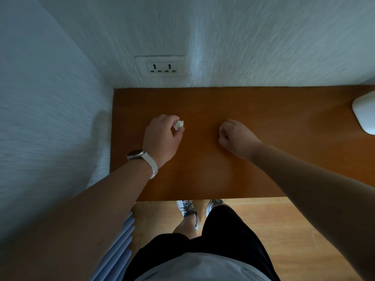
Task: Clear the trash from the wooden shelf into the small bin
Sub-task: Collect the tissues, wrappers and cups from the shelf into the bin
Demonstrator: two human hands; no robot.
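The wooden shelf point(263, 159) runs along the wall in front of me. My left hand point(161, 138), with a watch on the wrist, pinches a small crumpled white paper scrap point(179, 124) between thumb and fingertips just above the shelf's left half. My right hand point(235, 138) is curled into a fist over the middle of the shelf; whether anything is inside it is hidden. No bin is in view.
A white rounded object point(364, 114) sits at the shelf's right end. A double wall socket point(161, 66) is on the wall behind. A side wall closes the left. Blue folded slats point(119, 246) stand by my left leg on the wooden floor point(284, 230).
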